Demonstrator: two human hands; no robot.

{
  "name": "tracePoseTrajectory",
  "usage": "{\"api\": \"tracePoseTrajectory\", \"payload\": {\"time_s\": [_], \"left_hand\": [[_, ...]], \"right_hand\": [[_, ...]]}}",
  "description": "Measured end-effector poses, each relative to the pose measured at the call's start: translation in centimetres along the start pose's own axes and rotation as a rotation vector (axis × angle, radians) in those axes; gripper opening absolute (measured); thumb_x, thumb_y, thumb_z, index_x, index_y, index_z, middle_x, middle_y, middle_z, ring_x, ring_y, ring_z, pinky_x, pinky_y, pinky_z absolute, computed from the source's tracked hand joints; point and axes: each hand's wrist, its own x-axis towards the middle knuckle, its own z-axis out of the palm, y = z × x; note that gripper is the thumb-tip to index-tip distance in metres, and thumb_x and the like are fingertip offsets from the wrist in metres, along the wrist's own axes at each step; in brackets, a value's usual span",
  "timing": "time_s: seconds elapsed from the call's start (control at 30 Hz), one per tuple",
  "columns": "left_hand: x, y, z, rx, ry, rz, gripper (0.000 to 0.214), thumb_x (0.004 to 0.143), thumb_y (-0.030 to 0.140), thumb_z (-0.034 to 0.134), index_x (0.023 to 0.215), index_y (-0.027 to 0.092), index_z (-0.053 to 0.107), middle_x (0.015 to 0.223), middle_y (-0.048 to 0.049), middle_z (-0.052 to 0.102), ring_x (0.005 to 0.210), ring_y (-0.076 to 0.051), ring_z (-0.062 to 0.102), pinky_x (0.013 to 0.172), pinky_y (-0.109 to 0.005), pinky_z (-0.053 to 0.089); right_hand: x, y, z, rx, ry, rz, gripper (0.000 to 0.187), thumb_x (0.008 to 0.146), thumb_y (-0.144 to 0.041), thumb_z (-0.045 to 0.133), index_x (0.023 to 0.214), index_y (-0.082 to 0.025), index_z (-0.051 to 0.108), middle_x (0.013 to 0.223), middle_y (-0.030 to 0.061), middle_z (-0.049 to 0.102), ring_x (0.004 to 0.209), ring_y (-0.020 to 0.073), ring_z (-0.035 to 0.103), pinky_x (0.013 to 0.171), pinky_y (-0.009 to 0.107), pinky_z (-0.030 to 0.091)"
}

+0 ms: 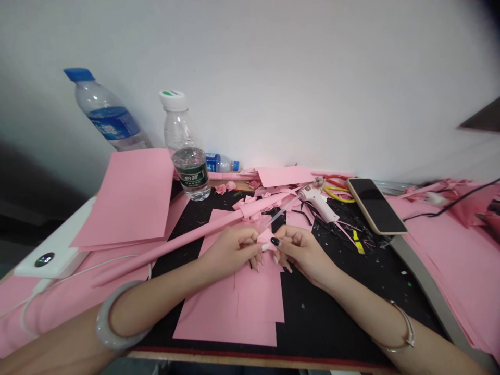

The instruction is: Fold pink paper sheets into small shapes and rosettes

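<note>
**Well: pink paper scrap pinched between both hands**

Head view: the left grip (228, 251) and right grip (302, 253) meet above the middle of the black worktop (344, 317), fingers curled inward. Both are clamped on a small pink paper scrap (265, 237), and the fingers hide part of its shape. It sits raised just above a cut pink paper sheet (230, 307). Pinching it from both sides appears to steady it in the air, off the sheet.

A long rolled pink paper tube (167, 249) slants from lower left up past the left grip, its far end among pink offcuts. A white hot glue gun (316, 203) lies just beyond the hands, with a clear glue stick (283, 211) pointing toward them; this placing probably keeps it within easy reach. Farther back are a stack of pink card (125, 198), scissors (338, 188) with red and yellow handles, a smartphone (375, 205) and a plastic water bottle (183, 146).
</note>
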Motion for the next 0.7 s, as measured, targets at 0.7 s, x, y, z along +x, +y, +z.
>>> {"api": "tracePoseTrajectory", "payload": {"time_s": [0.7], "left_hand": [[-0.39, 0.18, -0.24, 0.019, -0.017, 0.011, 0.039, 0.089, 0.038, 0.043, 0.057, 0.015, 0.049, 0.050, 0.0000, 0.059, 0.043, -0.010, 0.056, 0.045, -0.020, 0.043]], "right_hand": [[-0.33, 0.09, 0.40, -0.183, -0.068, -0.015, 0.016, 0.080, -0.030, 0.057, 0.075, -0.017, 0.048, 0.056, -0.0029, 0.060, 0.037, 0.0060, 0.048, 0.038, 0.018, 0.037]]}}
